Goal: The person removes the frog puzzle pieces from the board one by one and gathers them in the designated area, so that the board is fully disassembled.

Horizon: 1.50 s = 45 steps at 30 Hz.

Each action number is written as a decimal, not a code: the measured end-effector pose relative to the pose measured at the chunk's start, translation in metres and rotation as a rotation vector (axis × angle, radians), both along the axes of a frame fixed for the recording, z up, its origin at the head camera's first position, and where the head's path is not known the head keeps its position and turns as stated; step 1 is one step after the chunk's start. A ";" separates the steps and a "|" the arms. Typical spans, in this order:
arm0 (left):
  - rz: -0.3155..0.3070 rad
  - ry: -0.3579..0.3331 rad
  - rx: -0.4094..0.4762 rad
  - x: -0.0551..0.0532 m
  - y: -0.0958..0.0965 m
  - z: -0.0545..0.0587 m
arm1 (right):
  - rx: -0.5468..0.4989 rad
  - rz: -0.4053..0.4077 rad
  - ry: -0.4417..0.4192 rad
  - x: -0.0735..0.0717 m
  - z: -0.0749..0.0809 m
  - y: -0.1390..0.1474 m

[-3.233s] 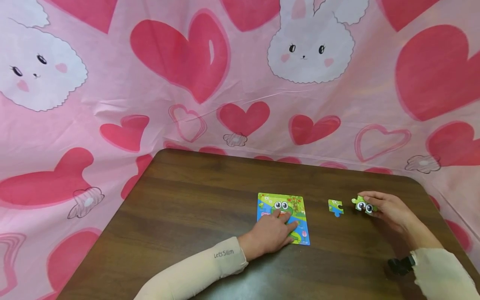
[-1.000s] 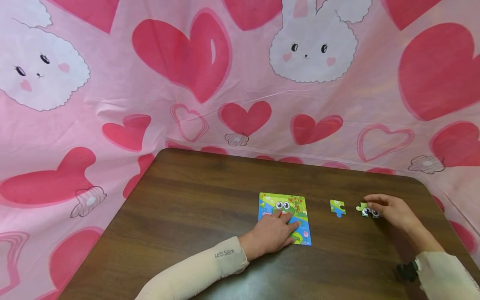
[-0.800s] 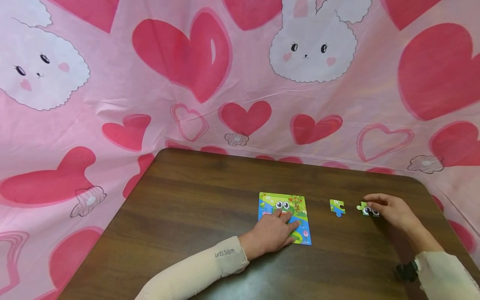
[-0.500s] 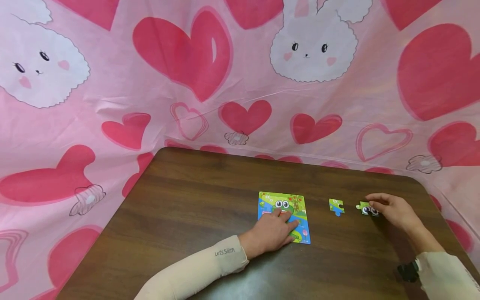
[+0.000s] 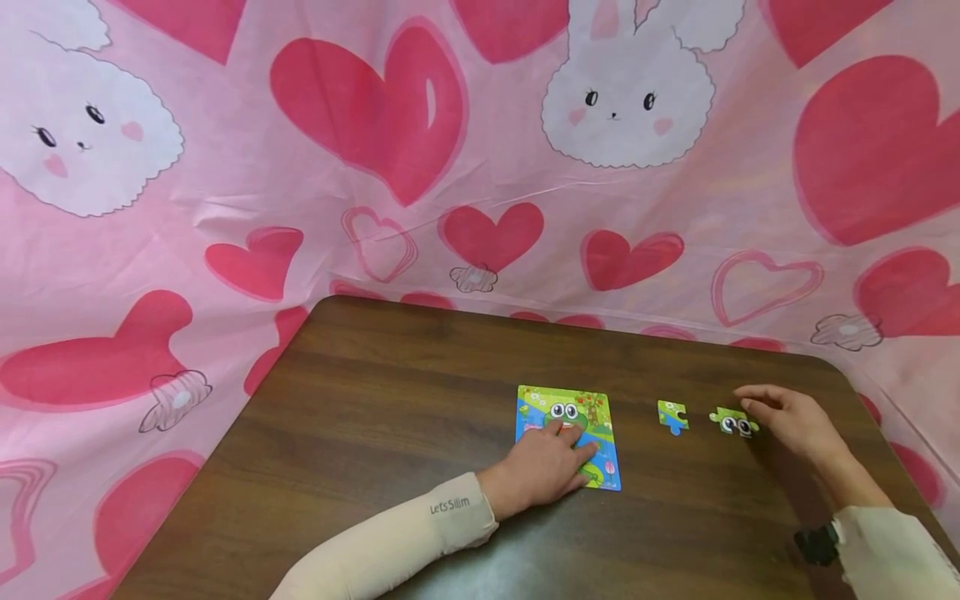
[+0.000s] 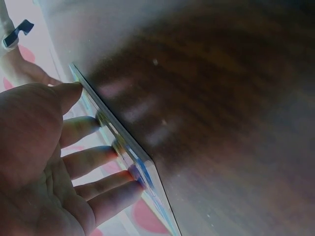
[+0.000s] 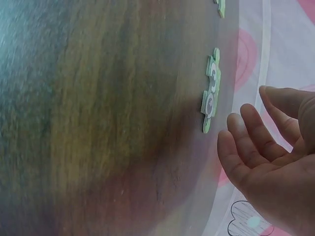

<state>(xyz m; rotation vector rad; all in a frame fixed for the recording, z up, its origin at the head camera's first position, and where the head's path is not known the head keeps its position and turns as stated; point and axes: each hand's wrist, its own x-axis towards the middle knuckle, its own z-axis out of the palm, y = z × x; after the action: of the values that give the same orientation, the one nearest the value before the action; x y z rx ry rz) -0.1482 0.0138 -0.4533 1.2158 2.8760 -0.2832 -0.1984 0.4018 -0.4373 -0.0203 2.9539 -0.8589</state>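
Note:
A square frog puzzle [image 5: 606, 437] lies on the table with a green and blue picture. My left hand [image 5: 542, 467] rests on it with spread fingers, covering its lower left part. In the left wrist view, the fingertips touch the picture and the thumb is at the puzzle's edge. To the right, a puzzle piece with two frog eyes [image 5: 733, 422] lies flat on the table. My right hand [image 5: 795, 427] hovers just beside it, fingers loosely bent and apart from the piece in the right wrist view. A green and blue puzzle piece [image 5: 672, 415] lies left of the eye piece.
The dark wooden table [image 5: 390, 400] has rounded far corners. A pink cloth [image 5: 480, 167] with hearts and rabbits hangs behind and along its left side. A black strap [image 5: 816, 543] is on the right wrist.
My right hand has set the eye piece down, let go of it and drawn slightly away to the right. The left hand stays on the frog puzzle.

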 end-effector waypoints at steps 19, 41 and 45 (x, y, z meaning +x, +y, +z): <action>-0.008 0.005 0.000 0.001 -0.001 -0.001 | -0.257 0.004 -0.082 -0.010 -0.001 -0.026; -0.017 0.025 0.003 0.002 -0.002 -0.001 | -0.451 0.052 -0.138 -0.031 -0.004 -0.099; -0.021 0.036 0.009 0.001 -0.002 -0.001 | -0.473 0.069 -0.152 -0.033 -0.006 -0.107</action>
<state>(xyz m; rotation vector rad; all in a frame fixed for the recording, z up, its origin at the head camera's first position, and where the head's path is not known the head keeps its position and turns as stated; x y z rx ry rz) -0.1471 0.0121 -0.4543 1.2568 2.8993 -0.2965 -0.2317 0.2944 -0.4429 -0.0765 2.5302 -1.4508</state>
